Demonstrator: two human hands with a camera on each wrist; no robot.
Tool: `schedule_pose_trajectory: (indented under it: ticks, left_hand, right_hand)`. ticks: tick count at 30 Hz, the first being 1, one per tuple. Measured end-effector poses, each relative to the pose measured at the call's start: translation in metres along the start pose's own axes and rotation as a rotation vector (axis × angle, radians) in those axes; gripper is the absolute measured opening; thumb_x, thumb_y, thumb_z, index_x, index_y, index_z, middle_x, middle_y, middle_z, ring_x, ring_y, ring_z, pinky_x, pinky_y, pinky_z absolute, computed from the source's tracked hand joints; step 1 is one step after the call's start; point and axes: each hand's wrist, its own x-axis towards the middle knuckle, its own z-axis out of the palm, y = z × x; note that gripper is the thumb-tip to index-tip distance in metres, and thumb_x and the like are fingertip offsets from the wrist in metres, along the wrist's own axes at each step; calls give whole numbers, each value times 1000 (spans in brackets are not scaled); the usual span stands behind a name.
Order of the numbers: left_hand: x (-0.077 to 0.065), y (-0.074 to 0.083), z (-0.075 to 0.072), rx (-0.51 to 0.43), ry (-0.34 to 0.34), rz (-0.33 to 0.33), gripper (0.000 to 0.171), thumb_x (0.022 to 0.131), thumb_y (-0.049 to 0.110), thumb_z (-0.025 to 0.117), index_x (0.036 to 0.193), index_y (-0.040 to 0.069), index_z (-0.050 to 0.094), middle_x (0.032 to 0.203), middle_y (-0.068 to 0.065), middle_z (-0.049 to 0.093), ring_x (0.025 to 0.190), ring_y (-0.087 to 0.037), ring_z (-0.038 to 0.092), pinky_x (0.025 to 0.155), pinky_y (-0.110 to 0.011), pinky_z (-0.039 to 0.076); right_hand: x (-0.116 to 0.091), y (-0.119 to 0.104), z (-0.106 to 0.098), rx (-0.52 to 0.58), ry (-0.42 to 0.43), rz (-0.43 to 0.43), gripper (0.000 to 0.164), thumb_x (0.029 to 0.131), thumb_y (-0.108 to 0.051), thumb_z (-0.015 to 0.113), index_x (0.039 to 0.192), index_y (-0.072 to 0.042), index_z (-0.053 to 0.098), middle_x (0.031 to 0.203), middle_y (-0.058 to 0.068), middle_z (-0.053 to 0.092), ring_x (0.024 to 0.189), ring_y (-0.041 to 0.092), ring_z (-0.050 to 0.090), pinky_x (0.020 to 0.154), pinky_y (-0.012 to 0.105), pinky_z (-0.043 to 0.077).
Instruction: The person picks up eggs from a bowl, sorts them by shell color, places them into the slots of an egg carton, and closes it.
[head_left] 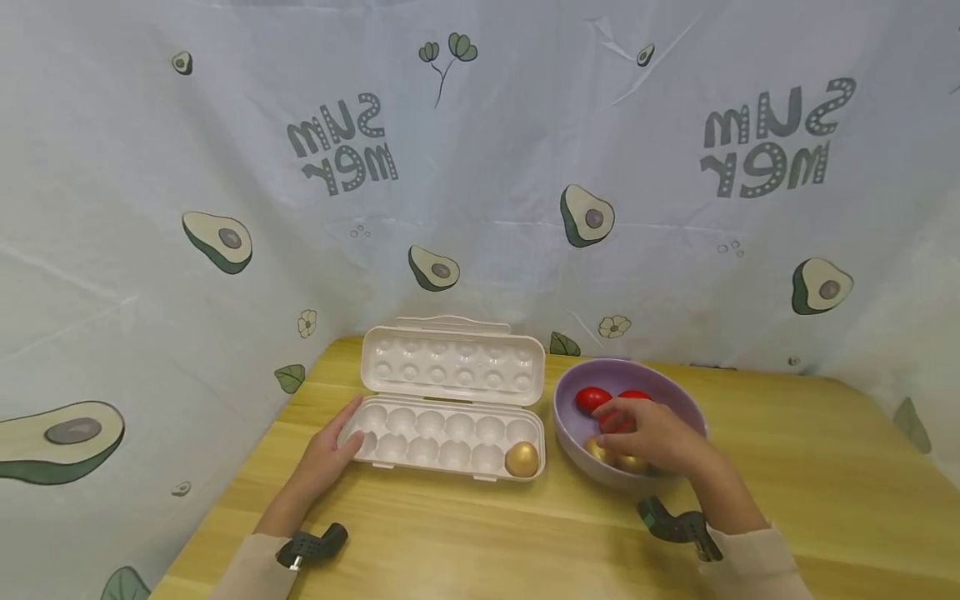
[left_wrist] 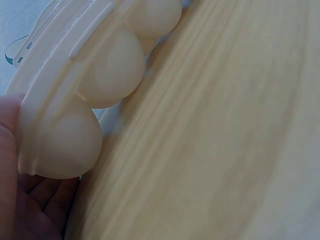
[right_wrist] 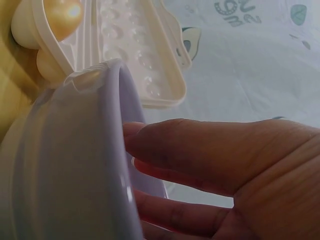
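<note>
A cream plastic egg carton [head_left: 454,456] lies with its lid [head_left: 453,364] folded back. One gold egg [head_left: 522,459] sits in its front right cup. My left hand [head_left: 330,450] grips the carton's left end, thumb on the rim; in the left wrist view the fingers reach under the end cup [left_wrist: 62,142]. To the right stands a purple bowl [head_left: 678,400] with red eggs [head_left: 593,400] and gold eggs [head_left: 600,451]. My right hand [head_left: 654,431] reaches over its rim, fingers bent and thumb apart, just above the eggs. The bowl wall hides its fingertips in the right wrist view.
Carton and bowl stand side by side on a wooden table [head_left: 420,533]. Behind them hangs a pale curtain [head_left: 495,167] printed with avocados, close to the open lid and the bowl. Dark wrist mounts [head_left: 311,546] are strapped to both forearms.
</note>
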Motion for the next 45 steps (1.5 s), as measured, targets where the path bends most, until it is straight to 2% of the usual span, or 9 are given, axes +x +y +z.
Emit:
schedule_pose_trajectory:
  ticks: [8, 16, 30, 45]
  left_hand:
    - [-2, -1, 2, 6, 11, 24, 59, 94, 13, 55, 149, 7, 36, 148, -21, 39, 135, -43, 35, 111, -57, 27]
    - [-2, -1, 2, 21, 17, 7, 58, 94, 14, 55, 149, 7, 36, 148, -21, 39, 135, -43, 35, 111, -57, 28]
    - [0, 2, 1, 35, 14, 23, 58, 95, 15, 54, 149, 6, 35, 148, -22, 38, 135, -44, 35, 110, -58, 28]
    - [1, 2, 1, 30, 12, 23, 58, 94, 14, 55, 149, 6, 35, 148, -23, 39, 135, -44, 35, 110, -58, 28]
  right_hand:
    - [0, 1, 5, 41, -3, -17, 36, 81, -23, 76, 111, -4, 66, 95, 3, 70, 91, 21, 66, 73, 34, 55]
    - [3, 1, 8, 66, -18, -62, 36, 81, -20, 76, 110, -1, 66, 96, 6, 69, 91, 22, 66, 73, 31, 56]
    - [9, -1, 17, 27, 37, 10, 36, 81, -22, 77, 112, -9, 66, 100, 3, 69, 93, 21, 64, 81, 43, 55]
    - [19, 9, 29, 61, 95, -36, 43, 82, -17, 75, 121, -5, 61, 110, 8, 67, 102, 29, 64, 88, 47, 54]
